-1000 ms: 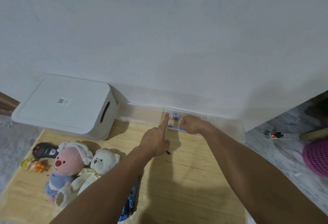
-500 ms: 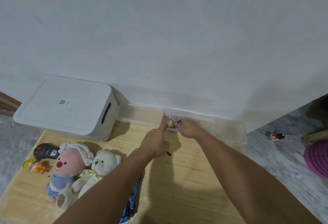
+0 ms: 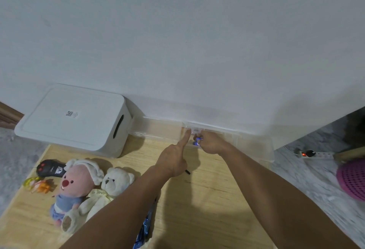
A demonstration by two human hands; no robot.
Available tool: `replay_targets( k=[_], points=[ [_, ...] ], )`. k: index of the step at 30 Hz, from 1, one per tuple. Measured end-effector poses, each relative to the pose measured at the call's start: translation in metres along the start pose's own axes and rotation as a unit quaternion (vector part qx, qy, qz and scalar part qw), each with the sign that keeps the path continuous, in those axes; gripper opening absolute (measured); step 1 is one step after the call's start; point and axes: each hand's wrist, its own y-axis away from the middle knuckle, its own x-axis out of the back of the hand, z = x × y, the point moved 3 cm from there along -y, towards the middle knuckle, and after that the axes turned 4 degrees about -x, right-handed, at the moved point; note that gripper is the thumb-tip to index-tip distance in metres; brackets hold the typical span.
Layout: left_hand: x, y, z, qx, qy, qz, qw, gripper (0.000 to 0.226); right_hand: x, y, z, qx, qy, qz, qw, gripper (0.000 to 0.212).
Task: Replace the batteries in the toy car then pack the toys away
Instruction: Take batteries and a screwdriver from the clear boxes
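At the table's far edge, my right hand (image 3: 211, 143) curls its fingers round blue batteries (image 3: 197, 141) in the clear box (image 3: 256, 142) while my left hand (image 3: 173, 160) props the lid one-fingered; a slip could drop it.

Both bare forearms reach forward, converging ahead. The left hand (image 3: 173, 160) points with its index finger straight out, the other fingers curled under. Just right of that fingertip, the right hand (image 3: 210, 144) has its fingers curled, pinching something small and blue
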Motion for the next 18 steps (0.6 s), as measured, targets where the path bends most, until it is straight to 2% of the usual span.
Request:
replay_targets(
  k=[5, 12, 15, 18],
  points=[
    [0.000, -0.007, -0.002, -0.013, -0.004, 0.028, 1.000, 0.105, 0.002, 0.014, 0.006, 0.007, -0.038, 0.078, 0.996, 0.035],
    [0.017, -0.018, 0.006, 0.003, 0.013, 0.107, 0.994, 0.088, -0.004, 0.041, 0.019, 0.006, -0.150, 0.212, 0.966, 0.032],
    [0.022, -0.024, 0.008, 0.011, -0.004, 0.111, 0.994, 0.085, -0.020, 0.051, 0.025, 0.016, -0.161, 0.228, 0.960, 0.032],
    [0.023, -0.029, 0.008, -0.001, -0.083, 0.107, 0.991, 0.085, -0.040, 0.055, 0.036, 0.010, -0.162, 0.224, 0.961, 0.031]
  ],
)
